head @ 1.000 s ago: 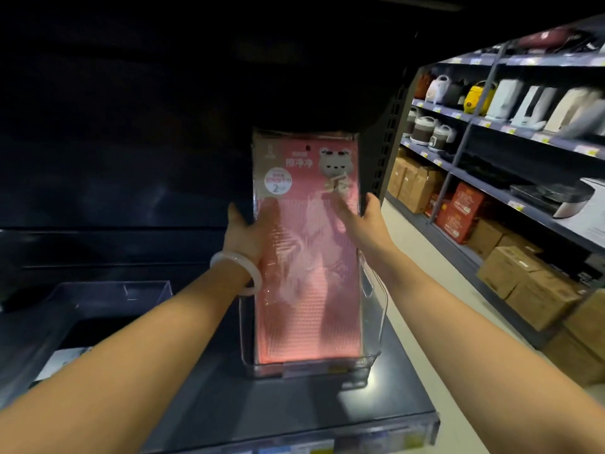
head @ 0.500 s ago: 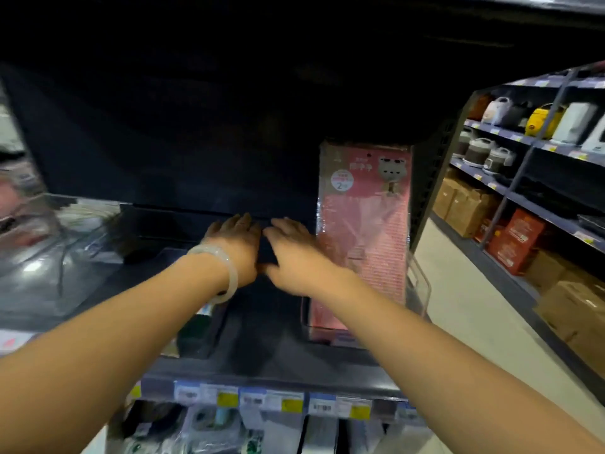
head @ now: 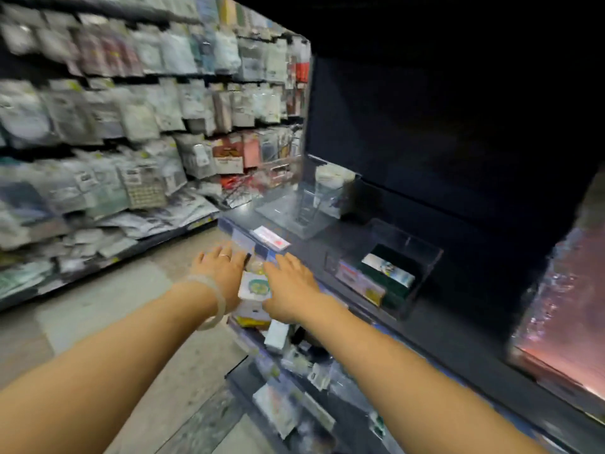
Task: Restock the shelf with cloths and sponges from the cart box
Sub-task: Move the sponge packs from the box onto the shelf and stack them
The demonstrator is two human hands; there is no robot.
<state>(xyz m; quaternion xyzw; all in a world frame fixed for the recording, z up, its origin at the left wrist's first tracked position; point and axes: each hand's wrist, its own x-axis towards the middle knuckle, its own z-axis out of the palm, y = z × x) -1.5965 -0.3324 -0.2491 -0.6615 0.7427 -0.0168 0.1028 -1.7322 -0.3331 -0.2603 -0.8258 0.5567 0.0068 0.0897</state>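
Note:
Both my hands reach forward over the front edge of the dark shelf (head: pixel 327 257). My left hand (head: pixel 220 263), with a pale bangle on its wrist, has its fingers spread and holds nothing. My right hand (head: pixel 291 283) is spread flat beside it, also holding nothing. Between and below them sits a white pack with a green round label (head: pixel 253 290). The pink cloth pack (head: pixel 563 322) stands blurred at the far right. A clear bin with a green pack (head: pixel 389 273) rests on the shelf.
An empty clear bin (head: pixel 304 204) stands further left on the shelf. Price tags (head: pixel 271 239) line the shelf edge. Hanging packaged goods (head: pixel 131 109) fill the aisle wall on the left. Small packs (head: pixel 294 371) crowd the lower shelf. The floor (head: pixel 114 306) lies below left.
The view has swung left, so the pink pack now sits at the far right. Both hands let go of it and moved left and down to the shelf's front edge.

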